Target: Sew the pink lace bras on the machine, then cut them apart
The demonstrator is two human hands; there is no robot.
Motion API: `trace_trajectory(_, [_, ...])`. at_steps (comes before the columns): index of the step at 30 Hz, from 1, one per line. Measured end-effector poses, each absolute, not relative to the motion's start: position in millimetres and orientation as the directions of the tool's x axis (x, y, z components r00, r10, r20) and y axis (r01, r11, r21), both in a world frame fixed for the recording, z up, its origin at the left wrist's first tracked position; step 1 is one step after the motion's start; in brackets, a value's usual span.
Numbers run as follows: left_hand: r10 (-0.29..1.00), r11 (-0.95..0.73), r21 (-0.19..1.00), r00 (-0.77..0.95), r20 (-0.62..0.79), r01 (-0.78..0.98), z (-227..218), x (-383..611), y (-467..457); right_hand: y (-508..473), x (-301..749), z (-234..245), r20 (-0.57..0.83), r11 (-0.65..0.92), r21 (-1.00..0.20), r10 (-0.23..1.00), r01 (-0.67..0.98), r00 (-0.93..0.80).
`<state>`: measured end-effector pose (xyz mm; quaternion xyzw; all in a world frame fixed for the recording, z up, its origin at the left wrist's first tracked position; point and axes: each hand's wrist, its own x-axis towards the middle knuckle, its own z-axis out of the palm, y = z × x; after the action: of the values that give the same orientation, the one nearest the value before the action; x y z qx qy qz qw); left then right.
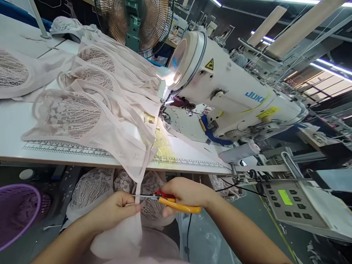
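Note:
My left hand (118, 210) pinches a thin pale pink fabric strap (139, 219) that hangs down from the table's front edge. My right hand (183, 194) is closed round small thread snips with an orange handle (179, 205); their blades point left and meet the strap beside my left fingers. The strap runs up to a pile of pale pink lace garment pieces (84, 101) spread on the white table (7, 135). More pink fabric lies in my lap (134, 250).
A white JUKI sewing machine (235, 94) stands on the table at the right, with its control panel (286, 201) lower right. A purple basket (13, 213) sits at lower left. A green fan (134, 21) stands behind the table. Lace pieces (91, 188) hang under the table edge.

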<state>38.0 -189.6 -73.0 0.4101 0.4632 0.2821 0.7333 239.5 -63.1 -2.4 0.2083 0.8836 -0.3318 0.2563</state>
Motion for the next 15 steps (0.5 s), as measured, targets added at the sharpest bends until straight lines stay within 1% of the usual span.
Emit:
trace_trajectory(2, [0.797,0.482,0.876,0.417,-0.437,-0.002,-70,36,-190,-63,245,-5,-0.531,0.621,-0.561,0.237,0.547,-0.814])
trace_trajectory(4, [0.813,0.423,0.906,0.428,-0.395,0.032,-63,37,-189,-66,252,-12,-0.439,0.503,-0.682,0.298,0.530,-0.848])
trace_trajectory(6, [0.865,0.280,0.958,0.417,-0.279,0.061,-51,41,-187,-74,258,-23,-0.327,0.338,-0.822,0.377,0.458,-0.867])
trace_trajectory(8, [0.920,0.055,0.994,0.382,-0.086,0.092,-41,49,-182,-89,260,-40,-0.251,0.126,-0.934,0.437,0.335,-0.864])
trace_trajectory(10, [0.934,-0.144,0.978,0.346,0.084,0.152,-36,58,-177,-106,259,-60,-0.235,-0.066,-0.971,0.467,0.231,-0.853])
trace_trajectory(11, [0.934,-0.211,0.960,0.328,0.142,0.185,-37,62,-175,-115,258,-70,-0.243,-0.131,-0.970,0.477,0.205,-0.845])
trace_trajectory(13, [0.928,-0.291,0.925,0.307,0.211,0.244,-42,69,-172,-130,256,-83,-0.266,-0.213,-0.960,0.502,0.180,-0.823])
trace_trajectory(15, [0.925,-0.325,0.906,0.291,0.246,0.269,-52,72,-172,-140,257,-87,-0.281,-0.252,-0.954,0.561,0.163,-0.778])
